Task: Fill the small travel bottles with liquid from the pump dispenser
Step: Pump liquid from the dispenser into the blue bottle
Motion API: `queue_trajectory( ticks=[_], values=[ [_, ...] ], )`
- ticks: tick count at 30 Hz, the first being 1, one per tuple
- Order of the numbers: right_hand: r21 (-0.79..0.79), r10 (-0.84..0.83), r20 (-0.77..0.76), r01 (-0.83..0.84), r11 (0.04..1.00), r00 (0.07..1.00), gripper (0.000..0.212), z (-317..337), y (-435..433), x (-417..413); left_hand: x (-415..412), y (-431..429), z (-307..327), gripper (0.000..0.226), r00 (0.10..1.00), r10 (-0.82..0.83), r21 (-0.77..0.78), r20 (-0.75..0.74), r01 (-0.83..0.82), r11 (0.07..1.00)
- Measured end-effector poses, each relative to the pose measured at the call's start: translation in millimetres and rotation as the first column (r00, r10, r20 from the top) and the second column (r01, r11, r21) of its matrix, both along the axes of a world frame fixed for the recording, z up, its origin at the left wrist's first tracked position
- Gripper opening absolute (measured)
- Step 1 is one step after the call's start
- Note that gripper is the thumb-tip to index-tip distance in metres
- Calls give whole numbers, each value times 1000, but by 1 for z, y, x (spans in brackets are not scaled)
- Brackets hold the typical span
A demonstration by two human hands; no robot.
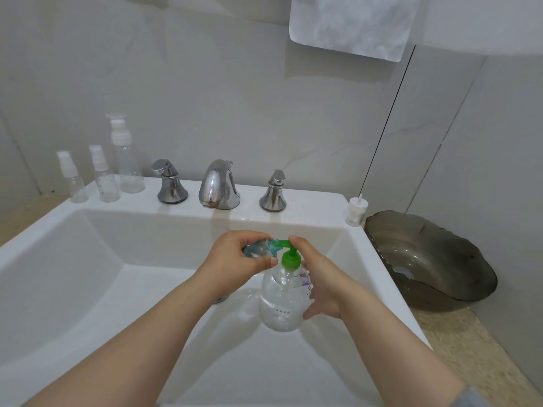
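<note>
Pinching a small travel bottle point(255, 249) on its side in the left hand point(235, 257), mouth at the green nozzle point(280, 245), over the sink point(323, 207). Clasping the pump dispenser point(282, 302) in the right hand point(323, 289) (forefinger atop the pump)

Soft even light, faint shadows in sink point(88, 259), faucet point(219, 186) glare, edges bowed.

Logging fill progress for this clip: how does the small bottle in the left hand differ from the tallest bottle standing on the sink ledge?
The small bottle lies nearly sideways, gripped by the left hand; the tallest bottle stands upright, untouched, on the sink ledge. The small bottle's mouth is open against the green nozzle; the tallest bottle wears a white pump top. Both are clear plastic.
</note>
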State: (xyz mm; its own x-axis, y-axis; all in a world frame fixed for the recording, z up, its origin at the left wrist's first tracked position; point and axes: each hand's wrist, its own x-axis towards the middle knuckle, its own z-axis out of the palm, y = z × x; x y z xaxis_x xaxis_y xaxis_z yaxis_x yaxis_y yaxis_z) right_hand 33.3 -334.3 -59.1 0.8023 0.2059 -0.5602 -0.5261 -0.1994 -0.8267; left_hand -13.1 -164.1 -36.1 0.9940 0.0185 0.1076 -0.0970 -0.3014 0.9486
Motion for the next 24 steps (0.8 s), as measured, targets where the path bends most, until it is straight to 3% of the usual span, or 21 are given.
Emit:
queue_trajectory(
  ticks=[6,10,13,19,24],
  values=[
    [24,25,-1,-25,999,1000,57,0,-6,2,-2,0,0,26,1000,1,63,5,-1,998],
    [9,23,11,-23,1000,1000,71,-2,-4,2,-2,-1,1,28,1000,15,111,19,-17,994],
    [-4,30,19,-30,1000,999,70,-2,0,-1,-3,-2,3,29,999,19,117,41,-24,993],
    [-27,30,-30,-31,999,999,97,4,1,0,-1,0,6,28,995,38,133,98,-51,990],
    [-38,40,-23,-41,998,999,94,3,4,0,-2,-1,6,30,994,38,127,103,-51,991]
  ],
)
